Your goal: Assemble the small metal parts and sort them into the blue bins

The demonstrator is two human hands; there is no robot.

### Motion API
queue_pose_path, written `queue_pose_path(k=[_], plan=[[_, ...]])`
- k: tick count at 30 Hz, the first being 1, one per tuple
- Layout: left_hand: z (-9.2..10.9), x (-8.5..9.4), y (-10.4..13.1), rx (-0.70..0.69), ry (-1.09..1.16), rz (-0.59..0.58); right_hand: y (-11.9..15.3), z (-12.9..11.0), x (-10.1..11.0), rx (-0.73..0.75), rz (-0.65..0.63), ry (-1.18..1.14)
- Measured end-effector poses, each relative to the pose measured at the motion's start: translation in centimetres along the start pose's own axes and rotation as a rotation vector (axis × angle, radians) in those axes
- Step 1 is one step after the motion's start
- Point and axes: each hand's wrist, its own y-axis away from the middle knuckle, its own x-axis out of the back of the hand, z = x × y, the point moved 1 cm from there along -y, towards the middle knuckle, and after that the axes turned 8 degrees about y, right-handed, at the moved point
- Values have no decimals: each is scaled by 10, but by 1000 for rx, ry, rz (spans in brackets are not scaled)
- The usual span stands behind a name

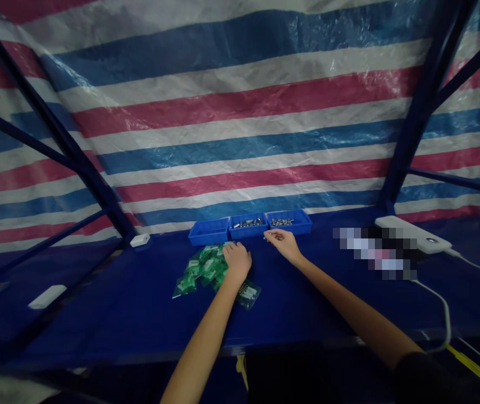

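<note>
Directly ahead of the wearer, a dark blue table (pixel 307 303) reached toward a sheet (pixel 240 134) striped in red, white and blue. At 11 o'clock lay a loose heap of green packets (pixel 200 269), small and shiny, overlapping one another. The left hand (pixel 237 260) rested palm-down on the heap's right side, its fingers loosely bent; whether it gripped a packet could not be told. One clear packet (pixel 248 294) with pale contents poked out beside the left wrist, on the near side of the heap.

Just past 12 o'clock was the right hand (pixel 280 242) — thumb and fingers drawn together in a pinch on a small piece (pixel 265 237), too tiny to identify. It hovered close in front of a row of three blue trays (pixel 210 238) at 12 o'clock, set side by side; the middle and right ones held small metal parts (pixel 248 223).

At 2 o'clock sat a long white device (pixel 416 233) with a cable (pixel 444 306) — and at 10 o'clock, a small white box (pixel 140 240).
</note>
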Motion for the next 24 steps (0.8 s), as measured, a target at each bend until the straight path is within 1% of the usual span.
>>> queue_pose_path(k=[1,3,5,7,8,10,13,15,17,19,22,24], plan=[[0,-1,1,-3,-34,-32,-1,2,1,-2,4,4],[3,-2,3,-52,-54,-66,-4,6,1,-17,5,24],[6,-2,4,-108,-44,-62,-7,9,2,-39,13,61],[9,-1,4,-126,-40,-29,-10,11,3,-71,27,86],[9,0,4,-114,-46,-9,-12,11,3,-86,29,71],[7,0,3,-59,-63,10,-17,9,3,-92,-9,-35],[3,-1,0,23,-67,-57,-21,5,0,-30,-103,-220],[1,-1,-2,8,-50,-87,-20,4,-3,0,-139,-223],[1,-1,-3,-60,-26,-75,-17,7,-5,9,-164,-130],[0,-1,-5,-128,-2,-76,-12,11,-4,41,-179,27],[-3,1,-8,-173,25,-157,-5,18,-1,132,-201,297],[-7,2,-12,-184,31,-179,-2,21,2,159,-253,411]])
